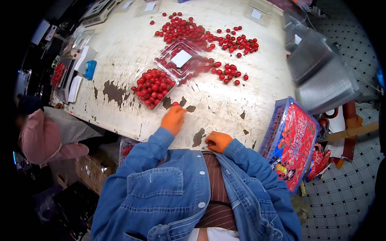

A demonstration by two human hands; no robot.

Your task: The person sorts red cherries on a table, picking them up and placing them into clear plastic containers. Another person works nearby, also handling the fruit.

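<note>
My left hand, in an orange glove, is at the front of the worn white table, its fingertips by a single cherry tomato. Just beyond it stands a clear plastic clamshell filled with cherry tomatoes; its lid, with a white label, lies folded back over loose tomatoes. My right hand, gloved in orange too, is curled at the table's front edge, with a small dark red thing at its fingers, too hidden to name. Loose cherry tomatoes spread across the table behind.
Stacked clear plastic containers stand at the right edge, above a purple plastic crate with red printed packaging. A weighing scale is at the back left, a blue object nearer. Another person is at the left.
</note>
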